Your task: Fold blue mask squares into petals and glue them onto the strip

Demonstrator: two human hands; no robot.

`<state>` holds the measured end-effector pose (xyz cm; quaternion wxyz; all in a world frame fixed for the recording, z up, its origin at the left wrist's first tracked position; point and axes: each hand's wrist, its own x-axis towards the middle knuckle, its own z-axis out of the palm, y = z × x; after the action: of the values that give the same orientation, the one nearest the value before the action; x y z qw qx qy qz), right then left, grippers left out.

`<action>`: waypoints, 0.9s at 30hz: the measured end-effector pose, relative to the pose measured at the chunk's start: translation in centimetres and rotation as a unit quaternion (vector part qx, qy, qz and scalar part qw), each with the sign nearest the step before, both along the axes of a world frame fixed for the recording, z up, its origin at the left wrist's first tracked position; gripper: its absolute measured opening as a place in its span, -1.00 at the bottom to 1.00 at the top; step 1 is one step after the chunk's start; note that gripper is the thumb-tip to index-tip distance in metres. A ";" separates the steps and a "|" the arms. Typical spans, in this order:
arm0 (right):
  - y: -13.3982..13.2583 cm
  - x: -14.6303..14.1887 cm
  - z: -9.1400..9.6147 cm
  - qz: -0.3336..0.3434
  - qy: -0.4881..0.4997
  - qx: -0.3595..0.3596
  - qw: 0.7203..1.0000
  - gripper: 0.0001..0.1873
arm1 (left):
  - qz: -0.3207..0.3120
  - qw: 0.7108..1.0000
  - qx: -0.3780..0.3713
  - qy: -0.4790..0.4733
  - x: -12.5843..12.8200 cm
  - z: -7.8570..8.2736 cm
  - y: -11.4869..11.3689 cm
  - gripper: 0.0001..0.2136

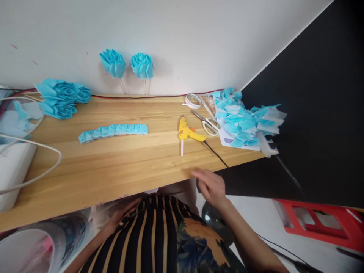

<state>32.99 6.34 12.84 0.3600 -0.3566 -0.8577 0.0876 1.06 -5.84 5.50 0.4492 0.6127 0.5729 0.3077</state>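
My right hand (212, 186) is over the front edge of the wooden table, its fingers loosely bent and apart, with nothing in them. Below that edge my left hand (126, 210) rests near my lap; its fingers are mostly hidden. Beyond my right hand lies a yellow glue gun (186, 131) with a white glue stick poking out of its back end. Past it are scissors (209, 125) with white handles and a roll of white tape (193, 101). A pleated blue strip (113, 131) lies on the table at left of centre.
Two blue flowers on stems (142, 66) lean against the wall. More blue flowers (64, 98) lie at the back left, beside a looping white cable (59, 159). Crumpled blue and white pieces (239, 119) fill the right end. A red stool (318, 223) and a bucket (58, 242) stand below.
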 end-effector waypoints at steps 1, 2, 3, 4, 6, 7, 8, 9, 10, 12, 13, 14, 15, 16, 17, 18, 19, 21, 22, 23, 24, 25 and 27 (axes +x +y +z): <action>1.1 -0.2 0.8 -0.011 0.000 0.025 1.000 -0.51 | 0.005 1.000 -0.008 -0.005 0.0 -0.5 -0.2 -0.69; 2.1 -0.5 1.5 -0.023 0.008 0.047 0.999 -0.51 | 0.008 1.000 -0.012 -0.006 0.0 -1.0 -0.3 -0.67; 3.0 -0.7 2.1 -0.039 0.024 0.067 0.997 -0.51 | 0.010 1.000 -0.010 -0.005 -0.2 -1.4 -0.3 -0.65; 3.9 -0.9 2.5 -0.054 0.042 0.085 0.994 -0.51 | 0.012 1.000 -0.002 0.000 -0.5 -1.8 -0.2 -0.64; 5.4 -1.4 2.9 -0.068 0.056 0.106 0.990 -0.52 | 0.013 1.000 0.023 0.009 -1.1 -2.1 0.1 -0.64; 6.0 -1.7 2.9 -0.069 0.049 0.106 0.991 -0.53 | 0.015 0.999 0.034 0.012 -1.3 -2.2 0.2 -0.66; 6.6 -1.9 2.8 -0.070 0.037 0.099 0.992 -0.54 | 0.017 0.999 0.043 0.013 -1.5 -2.1 0.2 -0.69; 7.0 -2.0 2.5 -0.076 0.025 0.085 0.993 -0.55 | 0.021 0.999 0.046 0.011 -1.7 -1.9 0.1 -0.72; 7.4 -2.1 2.2 -0.085 0.019 0.071 0.994 -0.56 | 0.028 0.999 0.042 0.002 -1.9 -1.6 0.0 -0.76; 7.9 -2.2 1.4 -0.109 0.018 0.045 0.993 -0.58 | 0.047 0.998 0.015 -0.032 -2.2 -0.7 -0.2 -0.82; 8.0 -2.2 1.0 -0.117 0.020 0.039 0.992 -0.59 | 0.056 0.997 -0.007 -0.054 -2.4 0.0 -0.3 -0.82; 8.1 -2.2 0.7 -0.120 0.020 0.035 0.992 -0.61 | 0.064 0.995 -0.028 -0.074 -2.6 0.8 -0.4 -0.81; 8.2 -2.2 0.6 -0.120 0.020 0.034 0.992 -0.64 | 0.066 0.993 -0.046 -0.090 -2.9 1.7 -0.4 -0.78; 8.2 -2.1 0.4 -0.119 0.019 0.035 0.992 -0.67 | 0.066 0.991 -0.057 -0.101 -3.3 2.6 -0.3 -0.75; 8.3 -2.1 0.4 -0.118 0.020 0.035 0.992 -0.70 | 0.063 0.991 -0.061 -0.106 -3.7 3.7 -0.1 -0.74; 8.3 -2.0 0.5 -0.117 0.022 0.036 0.992 -0.72 | 0.059 0.991 -0.056 -0.102 -4.1 4.8 0.1 -0.75; 8.3 -2.0 0.5 -0.117 0.021 0.035 0.992 -0.74 | 0.047 0.993 -0.044 -0.098 -4.5 5.9 0.4 -0.77; 8.3 -2.0 0.8 -0.118 0.019 0.030 0.992 -0.74 | -0.014 0.995 -0.021 -0.097 -5.2 8.0 1.3 -0.79; 8.3 -2.0 0.8 -0.119 0.017 0.027 0.992 -0.74 | -0.025 0.994 -0.011 -0.102 -5.3 8.8 1.8 -0.79; 8.2 -2.1 0.9 -0.120 0.013 0.024 0.992 -0.75 | -0.036 0.993 0.000 -0.112 -5.3 9.6 2.4 -0.78; 8.0 -2.2 0.9 -0.121 0.009 0.021 0.992 -0.75 | -0.041 0.991 0.017 -0.124 -5.1 10.2 3.0 -0.77; 7.9 -2.2 1.0 -0.123 0.003 0.017 0.992 -0.75 | -0.038 0.990 0.030 -0.130 -4.8 10.7 3.6 -0.76; 7.6 -2.3 1.0 -0.131 -0.011 0.008 0.991 -0.74 | -0.025 0.988 0.060 -0.138 -3.9 11.4 4.8 -0.75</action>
<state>30.74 13.96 13.80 0.3621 -0.4639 -0.8080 0.0285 -2.84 -1.02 16.88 0.4939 0.6041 0.4704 0.4123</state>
